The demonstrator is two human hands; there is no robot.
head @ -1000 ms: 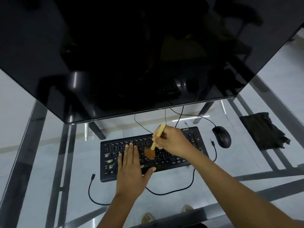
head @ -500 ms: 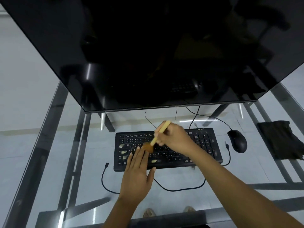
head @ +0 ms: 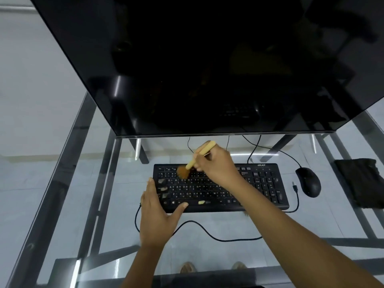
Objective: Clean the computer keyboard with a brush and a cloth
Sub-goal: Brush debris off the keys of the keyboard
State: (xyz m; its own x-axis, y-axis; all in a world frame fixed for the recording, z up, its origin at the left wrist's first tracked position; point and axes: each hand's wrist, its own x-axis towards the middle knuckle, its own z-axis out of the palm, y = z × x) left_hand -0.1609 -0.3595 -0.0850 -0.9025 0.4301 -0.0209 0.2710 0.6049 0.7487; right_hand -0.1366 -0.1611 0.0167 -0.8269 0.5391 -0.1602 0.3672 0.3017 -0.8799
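Our right hand (head: 218,165) pinches the brush (head: 194,161), bristles on the keyboard (head: 220,188) top-left keys; our left hand (head: 158,215) lies spread, steadying its left end on the glass tabletop (head: 87,204); the cloth (head: 361,181) lies near the right edge

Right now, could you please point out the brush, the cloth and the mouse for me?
brush (head: 182,171), head view, on its brown bristles.
cloth (head: 361,181), head view, on the middle of the dark fabric.
mouse (head: 309,181), head view, on its black back.
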